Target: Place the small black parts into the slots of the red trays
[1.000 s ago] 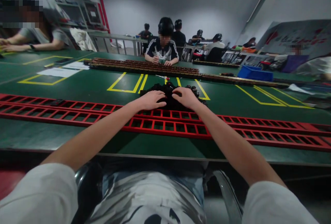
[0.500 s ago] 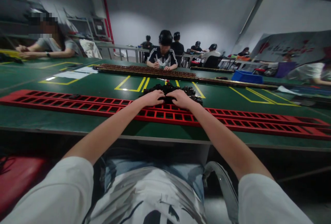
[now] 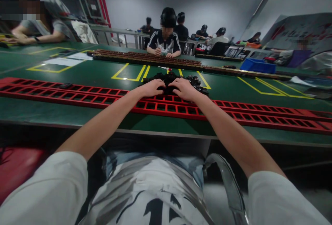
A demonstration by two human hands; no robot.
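My left hand [image 3: 153, 87] is at a pile of small black parts [image 3: 198, 82], its fingers and thumb curled in on dark pieces there. Facing it a short gap away, my right hand [image 3: 183, 88] bends its fingers and thumb round black pieces in the same pile. The exact shape of the pieces at the fingertips is too dark to make out. Under my wrists runs a long red slotted frame [image 3: 166, 109], made of two ladder-like rows with rectangular openings. One black part [image 3: 65, 86] lies on the frame's left stretch.
Long brown-and-black strips [image 3: 145, 59] lie across the green table [image 3: 98, 71] beyond the pile. A blue bin [image 3: 258, 66] stands at right, white papers [image 3: 64, 60] at left. Opposite sits a person [image 3: 164, 41]; another person's arm [image 3: 49, 37] rests at far left.
The camera view has tilted down, so the table and people appear shifted. Both hands stay at the black pile, with their fingers moving only slightly.
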